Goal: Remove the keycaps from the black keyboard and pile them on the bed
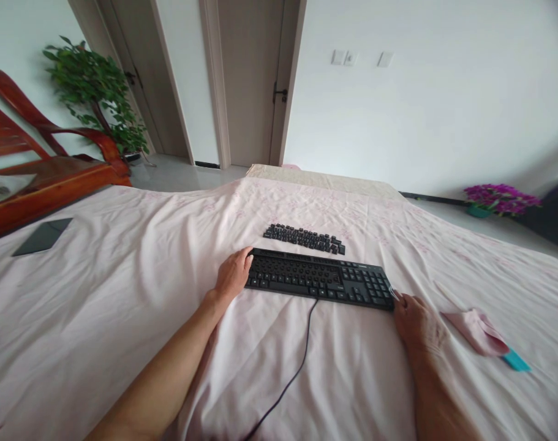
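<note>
A black keyboard (352,288) lies on the pink sheet, many of its letter keycaps off and the number pad still capped. My left hand (233,272) grips its left end, thumb on the top edge. At the right end is my right hand (419,321), its fingers closed on a thin wire keycap puller (392,293) whose handle is hidden in the hand. Just beyond the keyboard, the loose black keycaps (304,237) lie in rows. A black cable (301,361) runs from the keyboard towards me.
To the right, a pink cloth (478,331) lies with a teal strip (517,360) sticking out. A dark flat phone-like slab (43,236) rests far left on the wrinkled sheet (168,343). Beyond are a wooden chair (83,135), a leafy plant (92,86) and purple flowers (501,197).
</note>
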### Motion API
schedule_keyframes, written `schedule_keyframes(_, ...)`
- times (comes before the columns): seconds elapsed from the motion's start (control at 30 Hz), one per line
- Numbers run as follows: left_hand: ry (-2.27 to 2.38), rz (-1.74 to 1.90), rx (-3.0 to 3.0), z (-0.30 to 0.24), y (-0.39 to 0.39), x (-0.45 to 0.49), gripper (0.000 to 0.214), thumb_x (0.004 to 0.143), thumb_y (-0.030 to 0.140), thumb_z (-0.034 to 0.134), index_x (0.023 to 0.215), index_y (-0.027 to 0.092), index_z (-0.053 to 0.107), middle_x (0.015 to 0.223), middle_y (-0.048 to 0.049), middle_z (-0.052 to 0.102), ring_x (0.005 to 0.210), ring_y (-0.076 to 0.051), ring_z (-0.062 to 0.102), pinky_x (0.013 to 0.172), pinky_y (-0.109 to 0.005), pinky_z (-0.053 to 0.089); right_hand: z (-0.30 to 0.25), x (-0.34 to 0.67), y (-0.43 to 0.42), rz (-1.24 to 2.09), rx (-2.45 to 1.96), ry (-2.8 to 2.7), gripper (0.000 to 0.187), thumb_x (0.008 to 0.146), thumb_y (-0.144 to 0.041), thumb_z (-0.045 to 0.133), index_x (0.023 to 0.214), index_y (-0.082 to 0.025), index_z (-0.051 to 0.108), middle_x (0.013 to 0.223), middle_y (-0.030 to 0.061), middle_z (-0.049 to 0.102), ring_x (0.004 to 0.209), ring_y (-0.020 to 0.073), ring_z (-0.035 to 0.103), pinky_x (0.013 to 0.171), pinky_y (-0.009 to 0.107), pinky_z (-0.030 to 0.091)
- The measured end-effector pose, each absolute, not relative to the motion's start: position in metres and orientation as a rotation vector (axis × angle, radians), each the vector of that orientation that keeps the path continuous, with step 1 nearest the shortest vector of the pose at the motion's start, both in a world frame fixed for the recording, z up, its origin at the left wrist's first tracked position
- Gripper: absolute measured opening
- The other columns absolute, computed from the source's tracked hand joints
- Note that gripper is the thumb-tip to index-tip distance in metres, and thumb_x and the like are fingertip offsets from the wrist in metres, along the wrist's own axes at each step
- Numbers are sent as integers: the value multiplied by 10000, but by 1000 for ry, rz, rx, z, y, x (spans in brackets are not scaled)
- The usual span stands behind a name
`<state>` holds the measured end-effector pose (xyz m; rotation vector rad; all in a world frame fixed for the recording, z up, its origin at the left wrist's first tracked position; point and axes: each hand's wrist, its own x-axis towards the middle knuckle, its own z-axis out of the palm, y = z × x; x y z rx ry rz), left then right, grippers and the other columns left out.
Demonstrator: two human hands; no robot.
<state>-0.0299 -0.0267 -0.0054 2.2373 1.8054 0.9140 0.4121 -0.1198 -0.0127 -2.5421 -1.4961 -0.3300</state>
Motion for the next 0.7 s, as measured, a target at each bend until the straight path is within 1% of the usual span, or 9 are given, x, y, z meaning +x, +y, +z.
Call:
schedule_keyframes(0.13, 1906, 744, 2176, 5, -21, -28, 359, 968, 337, 324, 1256, 228, 507, 1103, -70, 684, 993, -209, 641, 853, -310, 474, -10, 411, -118, -281, -2559, -1461, 431, 946, -484, 346, 1016, -237, 692, 1017, 72, 655, 790, 197, 585, 581, 294, 311)
schedule_keyframes(0.27, 1939, 654, 2113, 11, -11, -26, 355, 956, 341, 348, 1252, 237, 516, 1019, -68, 715, 921, -229, 668, 816, -323, 475, -9, 411, -116, -268, -2587, -1426, 494, 944, -512, 314, 903, -211, 703, 967, 82, 663, 772, 203, 587, 551, 289, 289)
schedule_keyframes(0.4, 1919, 769, 2053, 8, -6, -21, 343, 948, 312, 355, 1216, 238, 555, 1045, -64, 714, 940, -233, 666, 830, -326, 477, -9, 409, -118, -305, -2590, -1400, 516, 948, -509, 303, 890, -189, 704, 974, 104, 662, 761, 200, 584, 543, 287, 283)
schedule_keyframes(0.53, 1905, 897, 2001, -4, -9, -20, 341, 952, 298, 342, 1208, 255, 563, 1104, -45, 696, 972, -221, 658, 851, -319, 479, -10, 408, -119, -319, -2597, -1383, 504, 947, -511, 310, 920, -198, 704, 954, 99, 664, 740, 198, 574, 543, 292, 284)
schedule_keyframes(0.7, 1814, 1074, 1897, -15, -11, -22, 326, 949, 315, 365, 1196, 263, 571, 1158, -25, 674, 1022, -216, 641, 878, -318, 481, -10, 408, -118, -311, -2605, -1372, 503, 938, -524, 327, 883, -198, 707, 915, 96, 667, 741, 195, 568, 546, 289, 280)
